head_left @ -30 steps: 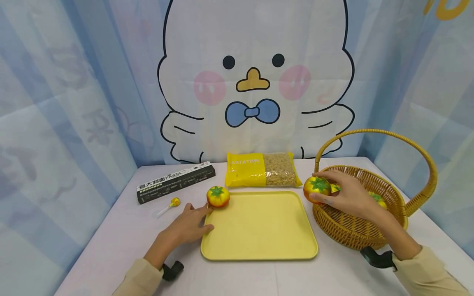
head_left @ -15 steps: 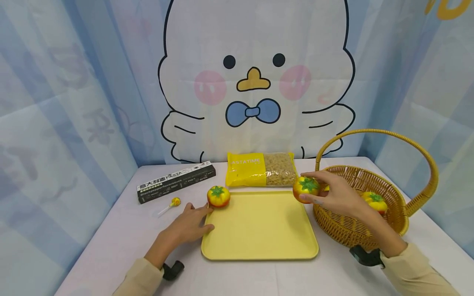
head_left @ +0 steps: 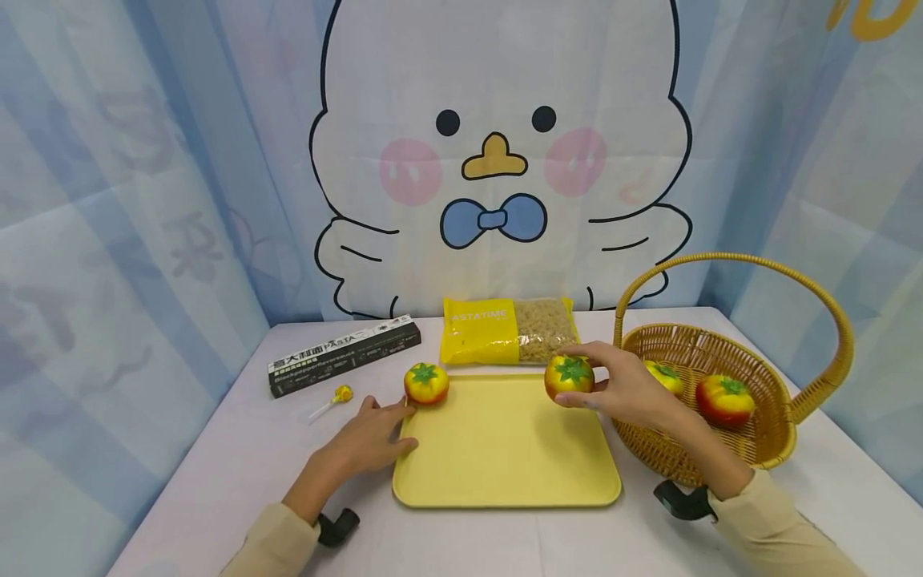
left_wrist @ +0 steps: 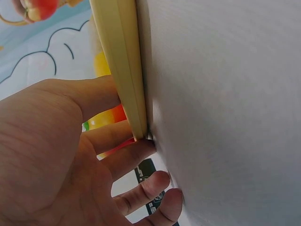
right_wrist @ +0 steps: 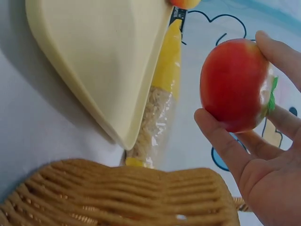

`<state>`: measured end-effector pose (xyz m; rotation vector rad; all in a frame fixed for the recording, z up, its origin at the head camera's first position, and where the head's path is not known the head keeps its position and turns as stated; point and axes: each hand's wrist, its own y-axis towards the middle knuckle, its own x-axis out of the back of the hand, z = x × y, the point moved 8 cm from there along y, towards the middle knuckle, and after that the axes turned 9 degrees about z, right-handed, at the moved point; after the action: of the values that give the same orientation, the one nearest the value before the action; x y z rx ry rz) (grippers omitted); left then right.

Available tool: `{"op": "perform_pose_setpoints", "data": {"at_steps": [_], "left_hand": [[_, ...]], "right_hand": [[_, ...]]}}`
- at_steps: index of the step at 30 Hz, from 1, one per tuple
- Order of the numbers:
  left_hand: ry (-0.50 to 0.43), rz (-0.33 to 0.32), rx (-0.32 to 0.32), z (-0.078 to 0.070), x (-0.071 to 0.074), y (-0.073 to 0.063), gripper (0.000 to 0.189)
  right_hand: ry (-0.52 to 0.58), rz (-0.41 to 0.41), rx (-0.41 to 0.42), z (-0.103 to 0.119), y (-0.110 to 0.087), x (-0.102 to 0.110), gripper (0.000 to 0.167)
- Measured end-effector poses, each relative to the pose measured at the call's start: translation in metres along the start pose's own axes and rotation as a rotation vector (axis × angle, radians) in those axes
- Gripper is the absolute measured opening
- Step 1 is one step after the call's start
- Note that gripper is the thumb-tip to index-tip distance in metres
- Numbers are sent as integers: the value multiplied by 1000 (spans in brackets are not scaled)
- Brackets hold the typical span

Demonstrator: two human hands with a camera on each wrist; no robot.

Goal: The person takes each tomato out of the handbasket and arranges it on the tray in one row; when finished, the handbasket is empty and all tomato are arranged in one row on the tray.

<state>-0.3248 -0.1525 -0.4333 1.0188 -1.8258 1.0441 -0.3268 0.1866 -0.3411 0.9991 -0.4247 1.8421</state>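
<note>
My right hand (head_left: 622,386) holds a red-and-yellow toy tomato (head_left: 570,380) with a green leafy top, thumb and fingertips around its sides. It hangs above the far right corner of the yellow tray (head_left: 505,449); the right wrist view shows the tomato's red underside (right_wrist: 230,84) apart from the tray. A second toy tomato (head_left: 426,384) sits at the tray's far left corner. My left hand (head_left: 368,437) touches the tray's left edge, its fingers fairly straight. In the left wrist view, thumb and forefinger tips disappear behind the tray rim (left_wrist: 124,61).
A wicker basket (head_left: 642,457) with a tall handle stands at the right, holding toy tomatoes (head_left: 725,401). Behind the tray lies a yellow pasta bag (head_left: 479,330). Left of it are a black-and-white pasta box (head_left: 346,357) and a lollipop (head_left: 342,393). A printed curtain hangs behind.
My right hand has carried the toy tomato leftward from the basket's rim to above the tray's far right corner. The tomatoes left in the basket show more. The left hand has stayed put.
</note>
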Motion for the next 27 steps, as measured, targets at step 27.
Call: {"op": "perform_pose_setpoints", "data": {"at_steps": [27], "left_hand": [[12, 0, 19, 0, 0, 1, 61]], "right_hand": [[75, 34, 42, 0, 42, -38, 69]]}}
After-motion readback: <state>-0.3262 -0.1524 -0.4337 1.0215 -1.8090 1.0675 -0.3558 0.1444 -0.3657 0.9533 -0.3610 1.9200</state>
